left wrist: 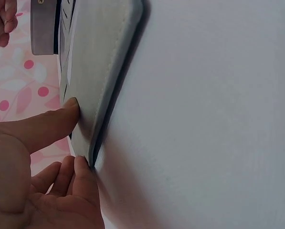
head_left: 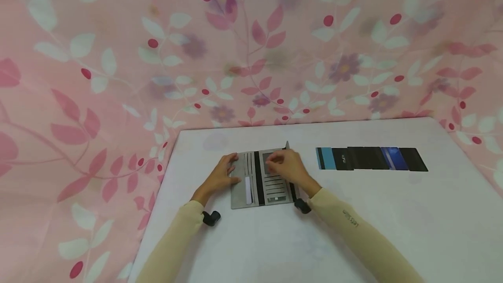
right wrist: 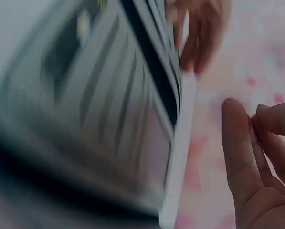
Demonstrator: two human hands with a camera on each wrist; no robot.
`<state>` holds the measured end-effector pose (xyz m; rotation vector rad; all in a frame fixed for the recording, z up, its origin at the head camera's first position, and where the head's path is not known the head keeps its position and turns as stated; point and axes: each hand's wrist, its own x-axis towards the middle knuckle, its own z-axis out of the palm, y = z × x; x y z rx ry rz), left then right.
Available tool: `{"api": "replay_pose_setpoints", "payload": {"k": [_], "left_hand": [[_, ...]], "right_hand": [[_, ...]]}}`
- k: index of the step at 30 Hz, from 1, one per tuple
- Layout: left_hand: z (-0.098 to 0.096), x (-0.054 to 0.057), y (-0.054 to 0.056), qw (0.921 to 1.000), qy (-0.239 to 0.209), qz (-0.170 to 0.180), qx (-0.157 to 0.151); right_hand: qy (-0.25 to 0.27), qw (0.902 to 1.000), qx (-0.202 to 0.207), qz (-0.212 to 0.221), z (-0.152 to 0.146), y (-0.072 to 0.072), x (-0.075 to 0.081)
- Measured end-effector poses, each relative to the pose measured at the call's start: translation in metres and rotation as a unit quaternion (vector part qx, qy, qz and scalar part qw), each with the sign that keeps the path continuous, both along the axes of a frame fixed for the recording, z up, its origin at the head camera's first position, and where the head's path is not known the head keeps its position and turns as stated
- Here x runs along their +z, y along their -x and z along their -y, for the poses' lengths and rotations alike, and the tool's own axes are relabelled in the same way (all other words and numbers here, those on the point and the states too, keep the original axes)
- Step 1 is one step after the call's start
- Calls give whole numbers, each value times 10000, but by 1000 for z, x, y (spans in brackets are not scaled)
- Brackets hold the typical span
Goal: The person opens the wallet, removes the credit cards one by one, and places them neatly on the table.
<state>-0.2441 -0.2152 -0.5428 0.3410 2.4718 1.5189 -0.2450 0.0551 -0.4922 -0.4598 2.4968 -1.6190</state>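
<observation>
A grey bifold wallet [head_left: 239,198] lies spread on the white table, with black bands and rows of card slots. My left hand [head_left: 221,174] grips its left edge; in the left wrist view the thumb [left wrist: 61,120] rests on the inner face and the fingertips meet the edge. A white slip [head_left: 248,190] sticks out of the left panel's pocket. Over the dark window of the right panel hovers my right hand [head_left: 288,166], its fingers [right wrist: 240,143] loosely bent with nothing visible between them. The wallet [right wrist: 109,81] is blurred in the right wrist view.
A row of overlapping cards, among them a light blue card [head_left: 328,158], a dark blue card [head_left: 394,158] and several black ones, lies to the right. A snap strap [left wrist: 44,28] stands up at the wallet's far edge. Floral pink cloth [head_left: 251,56] hangs behind the table [head_left: 353,213].
</observation>
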Motion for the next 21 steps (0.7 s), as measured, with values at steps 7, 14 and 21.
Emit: {"api": "replay_pose_setpoints", "payload": {"k": [7, 14, 21], "left_hand": [[-2, -1, 0, 10000, -52, -66, -27], [1, -1, -1, 9999, 49, -98, 28], [2, -5, 1, 9999, -24, -138, -19]], "right_hand": [[538, 9901, 798, 1024, 38, -25, -33], [838, 9773, 724, 1806, 43, -23, -42], [811, 9654, 810, 2344, 42, -17, -39]]}}
